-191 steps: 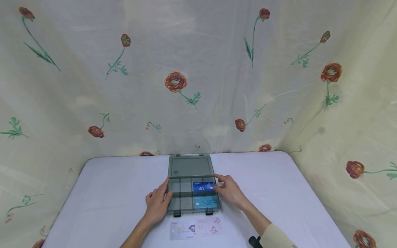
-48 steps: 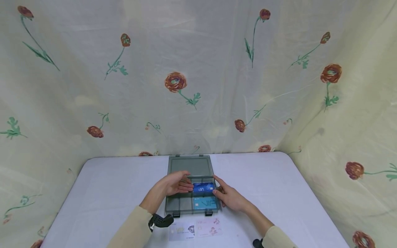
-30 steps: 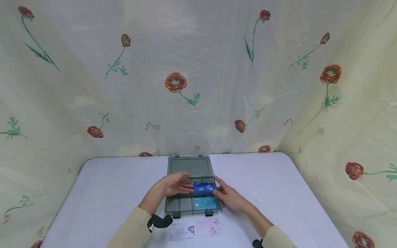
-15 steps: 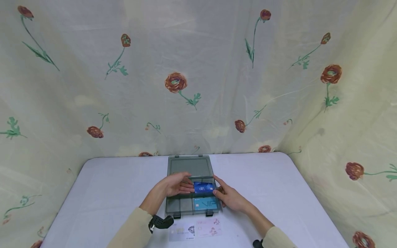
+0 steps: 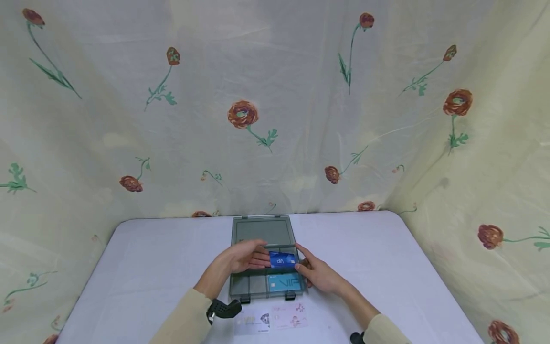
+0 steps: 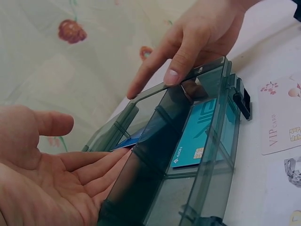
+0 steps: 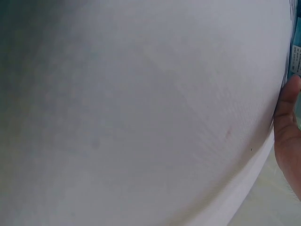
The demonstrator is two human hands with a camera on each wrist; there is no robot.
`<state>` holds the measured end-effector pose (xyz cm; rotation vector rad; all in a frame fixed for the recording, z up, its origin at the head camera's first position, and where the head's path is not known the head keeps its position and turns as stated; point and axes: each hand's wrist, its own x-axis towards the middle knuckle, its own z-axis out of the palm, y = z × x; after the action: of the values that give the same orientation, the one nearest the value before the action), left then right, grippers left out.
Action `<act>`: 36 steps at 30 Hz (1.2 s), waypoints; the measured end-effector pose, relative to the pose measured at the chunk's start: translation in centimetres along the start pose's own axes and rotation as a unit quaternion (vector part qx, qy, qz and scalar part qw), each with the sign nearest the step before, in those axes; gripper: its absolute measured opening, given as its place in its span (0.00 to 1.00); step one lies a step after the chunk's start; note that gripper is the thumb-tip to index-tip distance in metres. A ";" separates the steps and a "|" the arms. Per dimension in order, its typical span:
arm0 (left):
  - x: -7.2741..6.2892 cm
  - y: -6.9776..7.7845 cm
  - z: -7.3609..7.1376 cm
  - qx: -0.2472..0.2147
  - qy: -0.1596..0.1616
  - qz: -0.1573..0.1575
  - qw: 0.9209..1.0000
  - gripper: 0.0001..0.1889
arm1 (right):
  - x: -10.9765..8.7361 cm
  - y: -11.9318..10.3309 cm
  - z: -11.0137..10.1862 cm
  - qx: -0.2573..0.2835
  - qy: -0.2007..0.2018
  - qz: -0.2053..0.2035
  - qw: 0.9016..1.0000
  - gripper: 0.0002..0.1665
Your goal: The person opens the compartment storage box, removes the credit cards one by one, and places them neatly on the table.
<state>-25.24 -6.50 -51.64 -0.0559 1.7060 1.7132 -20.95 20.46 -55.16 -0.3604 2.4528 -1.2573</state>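
Note:
A grey-green see-through compartment box [image 5: 258,285] stands at the table's middle, its lid [image 5: 264,231] folded back. A dark blue VIP card [image 5: 282,260] lies in the back right part, its left end slightly raised. My left hand [image 5: 245,255] is palm up, its straight fingertips at that card's left edge; the left wrist view shows the blue card [image 6: 128,142] partly behind the divider. My right hand [image 5: 320,273] holds the box's right side, thumb on the rim [image 6: 188,77], forefinger reaching to the back corner. A teal VIP card [image 5: 284,282] lies in the front right part.
In front of the box lie a silvery VIP card [image 5: 251,322] and a pink VIP card [image 5: 290,316], side by side on the white table [image 5: 163,267]. Two black latches hang from the box's front edge. A flowered curtain [image 5: 301,119] surrounds the table.
The left hand has left the box's left side and reached in to the blue card. Over the last second the card's left end has tilted up and shifted slightly right. The right hand stays.

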 end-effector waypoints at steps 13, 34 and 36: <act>-0.1 -0.1 0.0 -0.009 -0.007 0.014 1.000 0.28 | 0.0 0.1 0.1 -0.001 -0.003 -0.003 1.000 0.39; 0.0 -0.2 0.3 0.000 -0.003 0.021 1.000 0.28 | 0.2 0.3 0.1 0.001 0.005 0.001 1.000 0.38; 0.0 -0.2 0.3 0.000 0.003 0.023 1.000 0.27 | 0.2 0.2 0.1 0.002 0.007 0.001 1.000 0.39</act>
<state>-25.00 -6.22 -51.81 -0.0221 1.7241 1.7472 -21.08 20.47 -55.39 -0.3507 2.4612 -1.2668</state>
